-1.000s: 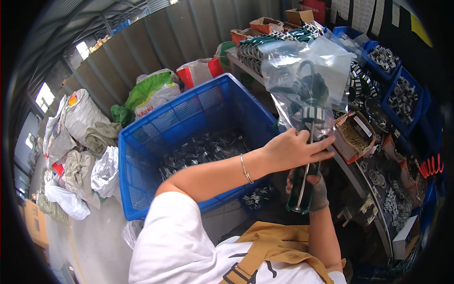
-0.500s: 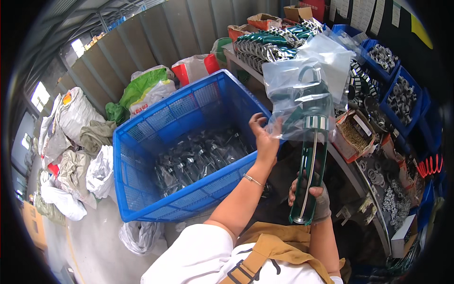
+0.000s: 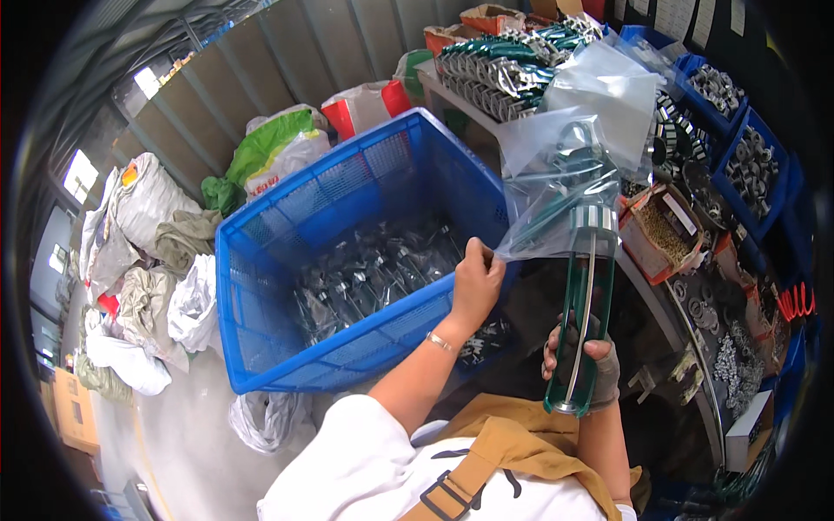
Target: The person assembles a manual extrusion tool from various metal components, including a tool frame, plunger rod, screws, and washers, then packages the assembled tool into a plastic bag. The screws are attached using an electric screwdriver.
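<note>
My right hand (image 3: pixel 598 365), in a grey glove that leaves the fingertips bare, is wrapped round the lower end of a green caulking gun (image 3: pixel 573 339). The gun stands nearly upright, a metal rod running along its open frame. Its upper part is inside a clear plastic bag (image 3: pixel 530 204), whose mouth sits near the silver collar. At the bag's lower left corner, my left hand (image 3: pixel 478 282) is closed in a pinch on the film, beside the rim of a blue crate (image 3: pixel 347 187). Several bagged caulking guns (image 3: pixel 373 278) lie on the crate's bottom.
Stacked green caulking guns (image 3: pixel 504 69) cover the bench at the back right. Clear bags (image 3: pixel 608 87) lie in front of them. Blue bins (image 3: pixel 747 169) of metal parts and an open box of small fasteners (image 3: pixel 665 230) stand on the right. Sacks (image 3: pixel 148 204) are piled at left.
My left hand has gone from spread fingers to a pinch on the bag's corner, pulling it out to the left. The bag sits lower and tauter; the view has shifted slightly.
</note>
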Tool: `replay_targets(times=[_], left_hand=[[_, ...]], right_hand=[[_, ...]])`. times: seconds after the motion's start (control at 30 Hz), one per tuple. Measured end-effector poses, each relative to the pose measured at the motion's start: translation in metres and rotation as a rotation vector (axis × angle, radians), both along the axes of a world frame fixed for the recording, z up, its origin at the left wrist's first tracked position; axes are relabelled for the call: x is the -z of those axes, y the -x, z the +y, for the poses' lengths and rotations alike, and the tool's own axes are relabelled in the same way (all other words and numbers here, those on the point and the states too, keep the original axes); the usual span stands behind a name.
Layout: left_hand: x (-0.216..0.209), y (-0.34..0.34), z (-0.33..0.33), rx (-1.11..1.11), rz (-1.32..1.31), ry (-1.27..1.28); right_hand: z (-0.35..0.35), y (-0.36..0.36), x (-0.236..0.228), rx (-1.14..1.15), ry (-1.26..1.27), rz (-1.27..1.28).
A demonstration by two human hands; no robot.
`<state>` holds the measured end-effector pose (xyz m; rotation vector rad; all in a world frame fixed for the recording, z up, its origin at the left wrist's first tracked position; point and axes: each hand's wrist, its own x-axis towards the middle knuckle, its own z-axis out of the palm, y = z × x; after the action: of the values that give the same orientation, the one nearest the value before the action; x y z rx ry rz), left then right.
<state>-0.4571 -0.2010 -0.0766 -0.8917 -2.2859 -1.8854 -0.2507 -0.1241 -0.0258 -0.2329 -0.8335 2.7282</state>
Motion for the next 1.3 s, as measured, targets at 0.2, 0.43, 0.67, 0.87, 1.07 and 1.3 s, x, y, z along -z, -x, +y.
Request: replay_targets(times=[0.2,0.43,0.67,0.87,1.07,1.3], left_hand=[[-0.005,-0.021,-0.027,0.69,-0.632,-0.1],[-0.023,0.042,0.009,0.769,-1.272,-0.811],[0.012,-0.02,0.023,0.436,-1.207,-0.927],[0.0,-0.144,-0.01,0.852,-1.062,-0.303],[-0.03,-0.131,0.016,0.549,-1.434,-0.441],[-0.029,-0.118,-0.005,0.548,-0.66,-0.161]], right_hand=[[0.011,-0.041,-0.003,-0.079,0.118,-0.008],[0.001,-0.117,0.003,-0.146,0.213,0.026],[-0.019,-0.13,0.0,-0.012,0.06,-0.085],[-0.016,-0.11,-0.01,0.081,0.005,-0.124],[-0.022,-0.091,-0.012,0.22,-0.148,-0.182],[-0.027,-0.099,-0.023,0.237,-0.142,-0.166]])
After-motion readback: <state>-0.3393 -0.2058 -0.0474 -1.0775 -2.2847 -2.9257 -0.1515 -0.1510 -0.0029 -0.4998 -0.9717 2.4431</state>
